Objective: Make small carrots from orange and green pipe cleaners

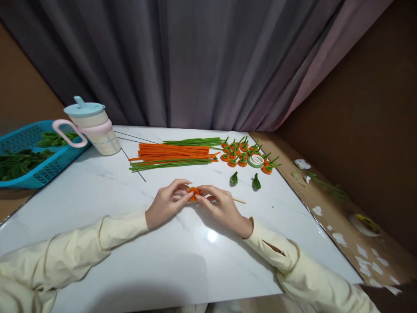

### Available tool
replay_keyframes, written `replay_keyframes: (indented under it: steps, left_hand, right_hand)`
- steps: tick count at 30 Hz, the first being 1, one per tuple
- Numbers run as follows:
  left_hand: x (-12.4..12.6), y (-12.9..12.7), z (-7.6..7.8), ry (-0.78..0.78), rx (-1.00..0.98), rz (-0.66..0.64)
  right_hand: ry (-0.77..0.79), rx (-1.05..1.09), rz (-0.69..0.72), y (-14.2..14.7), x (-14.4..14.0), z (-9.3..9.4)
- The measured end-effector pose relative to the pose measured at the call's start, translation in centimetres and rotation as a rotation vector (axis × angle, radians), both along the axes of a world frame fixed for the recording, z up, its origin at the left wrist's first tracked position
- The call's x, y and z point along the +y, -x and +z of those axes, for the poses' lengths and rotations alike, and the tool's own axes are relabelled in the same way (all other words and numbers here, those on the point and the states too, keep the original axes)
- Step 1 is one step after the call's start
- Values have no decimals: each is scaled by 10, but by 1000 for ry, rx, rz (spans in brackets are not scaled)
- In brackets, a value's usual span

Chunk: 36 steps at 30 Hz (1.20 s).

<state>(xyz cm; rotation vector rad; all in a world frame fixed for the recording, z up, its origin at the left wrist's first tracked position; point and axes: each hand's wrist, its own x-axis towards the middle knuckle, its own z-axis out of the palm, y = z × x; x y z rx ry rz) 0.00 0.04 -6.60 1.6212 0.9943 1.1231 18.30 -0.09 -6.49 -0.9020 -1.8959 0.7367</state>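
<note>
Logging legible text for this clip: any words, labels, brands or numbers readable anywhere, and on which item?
None can be read.
Cup: faint marks on its side, too blurred to read.
Tape roll: no print visible.
White scraps beside the table: blank or too small to tell.
Small white item: dark marks, unreadable.

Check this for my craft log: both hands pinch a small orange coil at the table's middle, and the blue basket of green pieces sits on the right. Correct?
Not quite. The head view shows the blue basket on the left, not the right. The left hand and right hand do pinch the orange coil.
</note>
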Motion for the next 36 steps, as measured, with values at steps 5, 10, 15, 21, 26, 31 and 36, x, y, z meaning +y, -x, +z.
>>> replay_keyframes:
  steps: [5,10,15,21,26,31,36]
  left_hand:
    - [1,-3,4,144,-87,17]
    - [3,0,6,161,-44,-9]
    - [4,3,3,-10,47,-100]
    - [4,7,1,-212,127,-99]
    - [5,8,1,-264,130,-87]
    - [6,8,1,-203,101,-96]
    - [6,7,0,-226,99,-98]
  right_hand:
    - [-104,-101,44,-5,3,0]
    - [-241,-168,84,-9,8,-6]
    - [-368,-299,44,-14,10,-14]
    - [-467,-404,33,-15,7,-12]
    - [-378,-404,160,-21,12,-4]
    - [-401,-423,133,-24,15,-5]
    - [-488,-473,127,-25,13,-5]
